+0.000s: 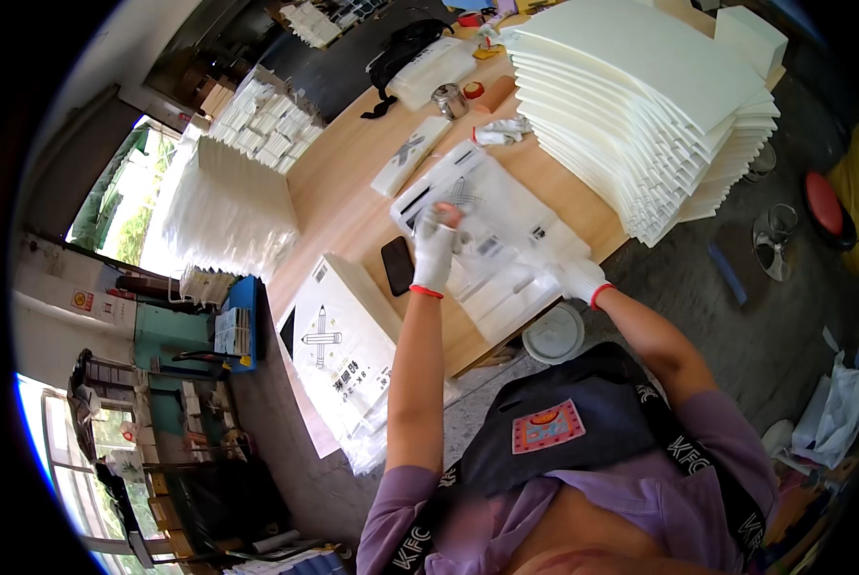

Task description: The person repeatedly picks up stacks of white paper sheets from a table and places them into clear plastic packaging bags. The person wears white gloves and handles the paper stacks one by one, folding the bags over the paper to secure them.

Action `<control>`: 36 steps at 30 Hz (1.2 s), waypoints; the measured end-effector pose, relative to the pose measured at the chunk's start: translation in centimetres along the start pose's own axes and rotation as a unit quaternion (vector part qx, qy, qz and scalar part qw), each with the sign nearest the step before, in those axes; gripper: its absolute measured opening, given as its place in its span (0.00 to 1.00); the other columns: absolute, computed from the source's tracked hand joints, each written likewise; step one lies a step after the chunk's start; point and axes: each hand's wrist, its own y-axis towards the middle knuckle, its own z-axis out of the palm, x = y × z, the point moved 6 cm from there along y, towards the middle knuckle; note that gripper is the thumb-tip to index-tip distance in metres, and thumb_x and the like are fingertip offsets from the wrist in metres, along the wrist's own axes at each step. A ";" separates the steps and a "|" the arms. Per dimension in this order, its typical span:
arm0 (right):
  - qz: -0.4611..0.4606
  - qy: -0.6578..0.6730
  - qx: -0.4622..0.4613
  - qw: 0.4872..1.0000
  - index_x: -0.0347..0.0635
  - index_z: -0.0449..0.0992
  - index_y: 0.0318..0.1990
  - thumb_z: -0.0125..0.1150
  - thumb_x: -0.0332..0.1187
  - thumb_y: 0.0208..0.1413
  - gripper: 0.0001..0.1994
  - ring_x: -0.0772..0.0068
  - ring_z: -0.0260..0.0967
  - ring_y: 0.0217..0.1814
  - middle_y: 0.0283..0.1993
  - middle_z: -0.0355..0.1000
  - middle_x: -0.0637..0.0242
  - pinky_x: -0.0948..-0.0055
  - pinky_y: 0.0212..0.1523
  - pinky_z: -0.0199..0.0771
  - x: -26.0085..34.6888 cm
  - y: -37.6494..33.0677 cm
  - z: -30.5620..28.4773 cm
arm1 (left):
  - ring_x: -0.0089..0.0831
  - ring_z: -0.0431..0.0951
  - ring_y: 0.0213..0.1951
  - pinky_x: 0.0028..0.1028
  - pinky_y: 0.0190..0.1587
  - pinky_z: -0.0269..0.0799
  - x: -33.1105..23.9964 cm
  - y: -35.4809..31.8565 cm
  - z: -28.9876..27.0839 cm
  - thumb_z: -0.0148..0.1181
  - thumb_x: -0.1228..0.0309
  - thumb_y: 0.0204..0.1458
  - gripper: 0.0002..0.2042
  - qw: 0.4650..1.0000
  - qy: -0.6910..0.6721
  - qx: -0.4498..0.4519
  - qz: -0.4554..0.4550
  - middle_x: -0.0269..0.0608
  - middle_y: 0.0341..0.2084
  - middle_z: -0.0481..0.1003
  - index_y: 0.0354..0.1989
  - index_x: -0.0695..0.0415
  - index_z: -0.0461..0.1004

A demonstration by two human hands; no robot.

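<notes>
Clear plastic bags lie stacked on our wooden table, beside a tall pile of cream sheets. Our gloved left hand presses flat on top; our gloved right hand pinches the stack's near edge.

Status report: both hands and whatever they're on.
Left hand gloved, pressing on clear printed bag. Right hand gripping its near edge. Black phone beside left wrist.
</notes>
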 end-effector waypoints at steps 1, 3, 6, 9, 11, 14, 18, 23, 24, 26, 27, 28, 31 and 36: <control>0.009 0.051 0.048 0.997 0.43 0.75 0.45 0.43 0.56 0.59 0.26 0.61 0.76 0.40 0.38 0.76 0.52 0.59 0.41 0.72 2.2 -3.6 -2.4 | 0.17 0.64 0.16 0.20 0.23 0.66 0.4 -0.3 1.5 0.56 0.70 0.57 0.06 0.996 0.086 0.002 -0.031 0.40 0.38 0.78 0.37 0.53 0.65; -0.092 0.190 0.022 0.977 0.42 0.76 0.43 0.43 0.51 0.60 0.22 0.59 0.75 0.39 0.36 0.76 0.53 0.59 0.40 0.72 7.1 -4.1 -3.0 | 0.15 0.63 0.17 0.17 0.20 0.62 -2.1 -0.5 3.4 0.51 0.73 0.58 0.02 0.992 0.107 0.062 -0.032 0.39 0.37 0.79 0.36 0.54 0.66; -0.223 0.175 -0.098 0.954 0.44 0.75 0.45 0.43 0.43 0.61 0.17 0.60 0.74 0.38 0.34 0.76 0.56 0.62 0.40 0.71 10.6 -2.4 -3.5 | 0.13 0.65 0.21 0.16 0.20 0.60 -2.4 -1.8 6.4 0.49 0.79 0.58 0.03 0.991 0.094 0.092 -0.024 0.37 0.37 0.80 0.35 0.55 0.67; -0.261 -0.047 -0.153 0.952 0.46 0.75 0.47 0.45 0.39 0.59 0.15 0.62 0.73 0.42 0.39 0.75 0.58 0.64 0.45 0.70 13.2 2.3 -0.6 | 0.14 0.62 0.19 0.17 0.21 0.60 -4.6 -2.7 6.3 0.50 0.76 0.59 0.01 0.969 0.228 0.086 0.043 0.41 0.39 0.79 0.36 0.56 0.67; -0.455 -0.207 -0.396 0.770 0.47 0.74 0.47 0.47 0.39 0.57 0.15 0.61 0.72 0.45 0.44 0.74 0.59 0.64 0.50 0.69 9.1 5.0 3.3 | 0.15 0.65 0.21 0.17 0.23 0.62 -6.1 -2.7 7.8 0.49 0.78 0.59 0.01 0.964 0.225 0.101 0.100 0.40 0.36 0.79 0.37 0.59 0.67; -0.437 -0.170 -0.194 0.862 0.51 0.75 0.47 0.53 0.42 0.54 0.15 0.57 0.71 0.49 0.48 0.72 0.60 0.61 0.53 0.67 9.8 5.3 3.9 | 0.21 0.71 0.24 0.21 0.26 0.67 -6.1 -3.7 5.9 0.51 0.78 0.57 0.05 0.931 0.340 0.093 0.090 0.39 0.34 0.79 0.41 0.60 0.67; -0.460 -0.065 -0.039 0.885 0.44 0.76 0.44 0.53 0.44 0.56 0.16 0.56 0.71 0.47 0.45 0.73 0.57 0.62 0.49 0.69 11.0 -3.6 -3.8 | 0.38 0.76 0.35 0.35 0.38 0.71 -9.8 -6.0 5.9 0.68 0.60 0.43 0.25 0.769 0.617 0.007 0.169 0.38 0.32 0.77 0.50 0.51 0.69; -0.532 -0.178 -0.414 0.717 0.43 0.76 0.43 0.57 0.38 0.55 0.13 0.61 0.71 0.48 0.45 0.73 0.62 0.65 0.50 0.69 9.4 -20.4 -21.8 | 0.40 0.73 0.44 0.37 0.46 0.68 -14.9 -6.4 6.5 0.68 0.60 0.42 0.23 0.723 0.587 -0.090 0.352 0.40 0.42 0.74 0.48 0.52 0.72; -0.472 -0.229 -0.470 0.710 0.43 0.76 0.44 0.57 0.39 0.54 0.13 0.62 0.70 0.48 0.45 0.73 0.63 0.66 0.51 0.69 8.3 -21.6 -24.6 | 0.41 0.73 0.44 0.36 0.46 0.69 -15.5 -6.3 7.4 0.67 0.62 0.44 0.23 0.741 0.565 -0.065 0.357 0.41 0.43 0.74 0.49 0.53 0.71; -0.343 -0.301 -0.507 0.731 0.44 0.76 0.45 0.57 0.40 0.54 0.14 0.63 0.70 0.48 0.45 0.73 0.64 0.68 0.51 0.68 6.0 -22.5 -29.3 | 0.42 0.74 0.45 0.33 0.47 0.70 -16.0 -6.1 9.2 0.64 0.65 0.48 0.21 0.771 0.522 -0.018 0.364 0.44 0.45 0.74 0.51 0.54 0.70; -0.273 -0.322 -0.492 0.761 0.45 0.76 0.45 0.56 0.41 0.54 0.15 0.65 0.70 0.48 0.45 0.73 0.65 0.68 0.50 0.68 4.9 -22.3 -31.1 | 0.40 0.75 0.46 0.32 0.47 0.70 -15.8 -5.6 10.1 0.63 0.66 0.49 0.20 0.799 0.493 0.016 0.344 0.44 0.45 0.74 0.51 0.55 0.70; -0.274 -0.327 -0.481 0.766 0.45 0.76 0.45 0.56 0.41 0.54 0.15 0.65 0.70 0.48 0.45 0.73 0.66 0.68 0.50 0.68 3.8 -22.0 -32.1 | 0.39 0.75 0.46 0.30 0.47 0.70 -15.3 -4.9 11.3 0.62 0.66 0.51 0.19 0.823 0.465 0.052 0.324 0.44 0.45 0.74 0.51 0.56 0.71; -0.323 -0.370 -0.460 0.740 0.45 0.76 0.45 0.57 0.41 0.53 0.14 0.66 0.70 0.46 0.44 0.73 0.66 0.68 0.49 0.68 1.7 -20.5 -33.5 | 0.30 0.76 0.44 0.26 0.45 0.70 -12.6 -2.2 14.4 0.57 0.65 0.56 0.18 0.897 0.327 0.158 0.252 0.42 0.44 0.75 0.52 0.60 0.69; -0.373 -0.446 -0.519 0.627 0.45 0.77 0.37 0.60 0.37 0.50 0.09 0.64 0.72 0.36 0.37 0.75 0.67 0.67 0.37 0.71 0.3 -18.9 -34.7 | 0.28 0.75 0.39 0.26 0.43 0.71 -11.3 -1.1 22.6 0.51 0.59 0.60 0.20 0.945 0.068 0.296 0.119 0.45 0.44 0.75 0.56 0.58 0.66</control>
